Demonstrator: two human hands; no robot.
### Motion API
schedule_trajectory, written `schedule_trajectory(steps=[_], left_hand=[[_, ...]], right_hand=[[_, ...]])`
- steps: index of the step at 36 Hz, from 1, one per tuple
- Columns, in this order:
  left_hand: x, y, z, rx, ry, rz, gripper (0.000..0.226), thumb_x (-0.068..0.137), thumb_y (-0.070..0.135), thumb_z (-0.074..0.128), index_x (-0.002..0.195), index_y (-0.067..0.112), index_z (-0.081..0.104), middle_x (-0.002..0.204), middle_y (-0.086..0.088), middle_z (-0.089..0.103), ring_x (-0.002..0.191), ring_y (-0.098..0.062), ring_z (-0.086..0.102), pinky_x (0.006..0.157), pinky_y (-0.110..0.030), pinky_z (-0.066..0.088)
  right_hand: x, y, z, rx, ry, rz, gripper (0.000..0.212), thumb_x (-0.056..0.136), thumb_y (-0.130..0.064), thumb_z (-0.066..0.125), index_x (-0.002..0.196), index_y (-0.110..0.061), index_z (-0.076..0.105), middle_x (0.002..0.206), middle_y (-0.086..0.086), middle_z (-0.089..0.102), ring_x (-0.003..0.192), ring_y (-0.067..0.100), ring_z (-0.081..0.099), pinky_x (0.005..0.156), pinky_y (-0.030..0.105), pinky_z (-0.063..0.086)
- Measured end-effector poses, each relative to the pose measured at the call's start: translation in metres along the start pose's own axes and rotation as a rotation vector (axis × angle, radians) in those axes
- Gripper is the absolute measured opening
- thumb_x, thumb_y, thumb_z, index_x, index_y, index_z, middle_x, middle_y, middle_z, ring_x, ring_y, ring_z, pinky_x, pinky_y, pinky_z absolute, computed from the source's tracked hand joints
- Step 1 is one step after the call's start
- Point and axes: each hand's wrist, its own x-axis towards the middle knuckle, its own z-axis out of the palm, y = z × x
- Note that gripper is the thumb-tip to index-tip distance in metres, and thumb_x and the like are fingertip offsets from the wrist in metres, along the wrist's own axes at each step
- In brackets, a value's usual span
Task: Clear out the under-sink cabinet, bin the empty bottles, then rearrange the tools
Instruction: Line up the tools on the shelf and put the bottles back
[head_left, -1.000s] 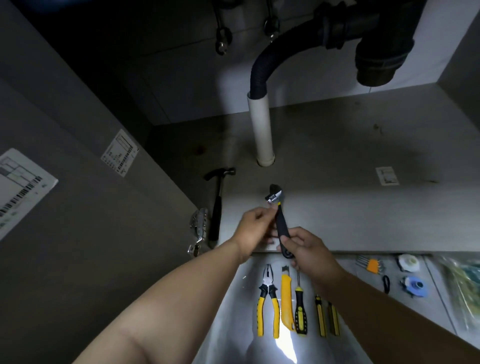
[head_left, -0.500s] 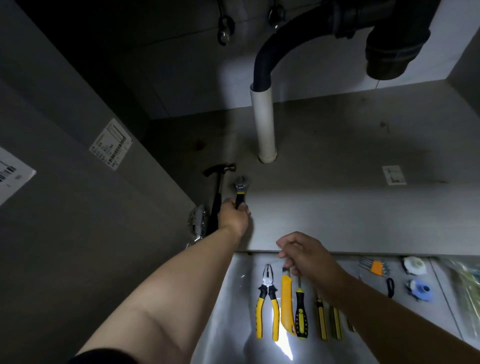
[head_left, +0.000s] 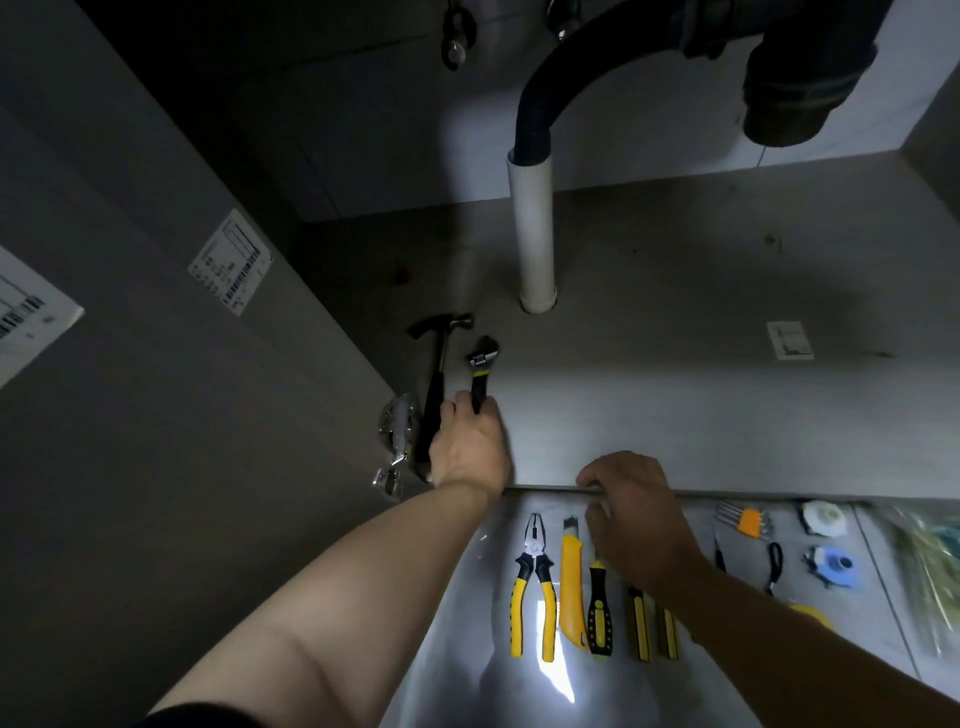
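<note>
Head view looks down into the open cabinet, where the left hand (head_left: 467, 441) has its fingers curled round the lower handle of the adjustable wrench (head_left: 480, 371). A second ago both hands held that wrench together above the front edge of the cabinet floor (head_left: 675, 364). Since then the left hand alone has carried it toward the front-left corner, and now it sits just beside the hammer (head_left: 439, 364), heads pointing the same way toward the back wall. Whether the wrench is fully down on the cabinet floor or a touch above it I cannot tell. The grip is not yet released.

The right hand (head_left: 634, 514) has let go of the wrench and dropped back to the front edge of the cabinet floor, fingers bent over the lip. Below it is the row of tools laid out on the tiled floor: pliers (head_left: 532, 587), a yellow utility knife (head_left: 571, 582), a screwdriver (head_left: 598, 608). It partly covers the tops of that row, so I cannot tell if it is pinching anything or merely resting there.

For the task this reads as the rearranging stage — no bottles show inside the cabinet, and tools are going back one at a time, lined up from the left side. The wrench looks like the second piece placed. The likely next call is to open the left hand and leave the wrench parallel to the hammer, while the right hand looks poised to pick the next tool from the row.
</note>
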Motion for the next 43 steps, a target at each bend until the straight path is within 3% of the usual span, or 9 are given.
schedule_trajectory(steps=[6,11,16,22,26,31,35,38,43], left_hand=[[0.012,0.0,0.001,0.022,-0.001,-0.003,0.049,0.088,-0.005,0.042,0.131,0.016,0.052,0.134,-0.009,0.042,0.123,-0.031,0.039,0.078,-0.04,0.049],[0.016,-0.003,0.002,0.015,0.018,0.0,0.05,0.089,-0.005,0.04,0.132,0.017,0.052,0.135,-0.01,0.043,0.123,-0.033,0.039,0.081,-0.042,0.05],[0.003,-0.009,0.003,-0.015,0.042,0.043,0.048,0.082,-0.006,0.045,0.122,0.017,0.055,0.132,-0.012,0.044,0.114,-0.035,0.043,0.074,-0.042,0.045],[-0.05,-0.024,0.016,0.056,0.186,0.29,0.045,0.071,0.008,0.068,0.113,0.017,0.055,0.114,-0.007,0.049,0.1,-0.026,0.046,0.083,-0.035,0.039],[-0.103,-0.037,0.047,-0.047,-0.033,0.54,0.016,0.09,0.024,0.053,0.106,0.021,0.049,0.102,-0.001,0.047,0.086,-0.023,0.053,0.069,-0.033,0.044],[-0.14,-0.033,0.083,-0.216,-0.396,0.075,0.028,0.098,0.046,0.049,0.117,0.027,0.041,0.116,0.002,0.047,0.103,-0.023,0.058,0.078,-0.039,0.052],[-0.14,-0.014,0.095,-0.318,-0.508,-0.156,0.048,0.092,0.048,0.059,0.126,0.02,0.039,0.126,-0.004,0.046,0.116,-0.028,0.053,0.091,-0.043,0.05],[-0.138,-0.006,0.101,-0.341,-0.528,-0.212,0.052,0.088,0.046,0.065,0.124,0.017,0.041,0.125,-0.006,0.046,0.117,-0.03,0.051,0.093,-0.045,0.05],[-0.136,-0.004,0.104,-0.303,-0.545,-0.222,0.062,0.081,0.043,0.072,0.127,0.016,0.04,0.125,-0.006,0.046,0.118,-0.029,0.05,0.093,-0.044,0.051]], right_hand=[[-0.005,0.005,0.0,-0.127,-0.089,-0.035,0.037,0.085,-0.019,0.062,0.122,-0.021,0.063,0.143,-0.001,0.043,0.138,0.017,0.029,0.108,0.028,0.034],[-0.01,0.008,0.0,-0.166,-0.127,-0.067,0.039,0.079,-0.025,0.068,0.117,-0.03,0.063,0.152,-0.005,0.032,0.144,0.015,0.021,0.108,0.029,0.035],[-0.014,0.007,-0.001,-0.194,-0.167,-0.066,0.043,0.073,-0.024,0.07,0.116,-0.027,0.064,0.156,0.0,0.029,0.15,0.024,0.015,0.112,0.043,0.037],[-0.014,0.006,-0.004,-0.242,-0.191,-0.074,0.042,0.076,-0.026,0.069,0.117,-0.027,0.063,0.158,-0.001,0.026,0.15,0.023,0.014,0.111,0.043,0.035],[-0.023,0.014,-0.003,-0.173,-0.118,-0.082,0.028,0.073,-0.009,0.068,0.099,-0.019,0.069,0.153,0.002,0.039,0.146,0.025,0.027,0.109,0.044,0.04],[-0.044,0.036,0.003,-0.23,-0.02,-0.035,0.015,0.076,-0.002,0.063,0.089,-0.011,0.064,0.107,0.009,0.055,0.096,0.028,0.054,0.072,0.036,0.048],[-0.068,0.06,0.016,-0.259,-0.193,0.043,0.009,0.096,-0.016,0.05,0.101,-0.016,0.058,0.105,0.002,0.049,0.098,0.019,0.05,0.076,0.032,0.049],[-0.081,0.065,0.022,-0.232,-0.313,0.083,0.005,0.097,-0.021,0.05,0.101,-0.022,0.054,0.102,-0.004,0.045,0.094,0.012,0.046,0.077,0.026,0.043],[-0.082,0.059,0.025,-0.181,-0.4,0.142,0.015,0.099,-0.019,0.045,0.104,-0.017,0.059,0.105,0.001,0.052,0.097,0.019,0.055,0.082,0.034,0.05]])
